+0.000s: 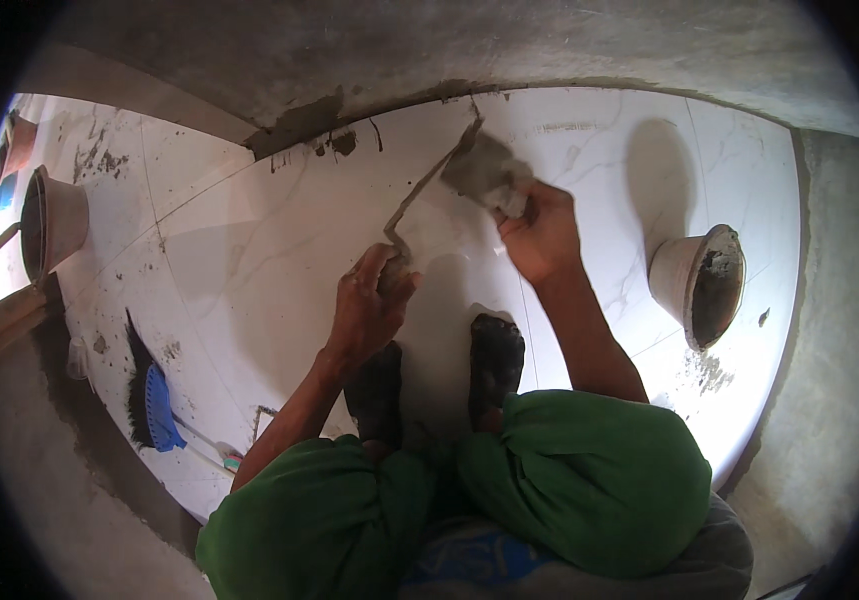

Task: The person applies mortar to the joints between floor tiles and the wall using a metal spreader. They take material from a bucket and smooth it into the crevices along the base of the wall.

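The left hand [369,305] had its fingers closed round the handle of a trowel [427,190], whose blade lay along a joint in the white tiled floor [249,250]. The right hand [541,235] gripped a grey sponge [489,172] loaded with wet mortar, pressed to the tile near the wall. Good work here probably meant a low blade angle, steady pressure along the joint, and wiping smears before they dried. A bucket [699,280] of mortar lay nearby.
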Demonstrator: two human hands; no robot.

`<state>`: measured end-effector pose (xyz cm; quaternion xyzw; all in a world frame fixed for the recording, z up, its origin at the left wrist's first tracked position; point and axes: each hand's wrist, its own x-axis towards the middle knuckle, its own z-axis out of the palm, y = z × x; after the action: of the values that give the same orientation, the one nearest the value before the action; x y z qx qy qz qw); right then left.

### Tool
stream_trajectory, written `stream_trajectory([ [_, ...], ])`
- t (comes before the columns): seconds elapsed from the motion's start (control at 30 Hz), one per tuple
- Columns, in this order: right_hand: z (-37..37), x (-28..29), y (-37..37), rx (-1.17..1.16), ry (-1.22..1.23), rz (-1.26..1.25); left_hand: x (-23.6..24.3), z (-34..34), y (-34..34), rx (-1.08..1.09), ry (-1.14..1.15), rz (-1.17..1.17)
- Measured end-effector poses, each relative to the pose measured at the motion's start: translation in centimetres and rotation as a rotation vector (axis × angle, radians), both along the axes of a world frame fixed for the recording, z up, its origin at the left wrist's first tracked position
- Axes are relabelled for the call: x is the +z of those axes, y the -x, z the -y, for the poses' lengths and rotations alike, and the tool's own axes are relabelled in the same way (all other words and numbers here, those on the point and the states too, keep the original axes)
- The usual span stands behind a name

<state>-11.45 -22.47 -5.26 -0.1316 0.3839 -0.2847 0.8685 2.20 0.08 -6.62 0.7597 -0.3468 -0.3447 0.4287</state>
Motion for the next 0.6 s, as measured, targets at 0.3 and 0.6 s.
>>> stream_trajectory([
  [0.3, 8.5, -2.2, -0.3, 0.051, 0.516, -0.04, -0.7, -7.3, -1.6, 0.143, -0.092, -0.687],
  [0.6, 11.1, -6.3, -1.2, 0.182, 2.2, -0.974, -1.3, -8.5, -1.7, 0.219, -0.065, -0.756],
])
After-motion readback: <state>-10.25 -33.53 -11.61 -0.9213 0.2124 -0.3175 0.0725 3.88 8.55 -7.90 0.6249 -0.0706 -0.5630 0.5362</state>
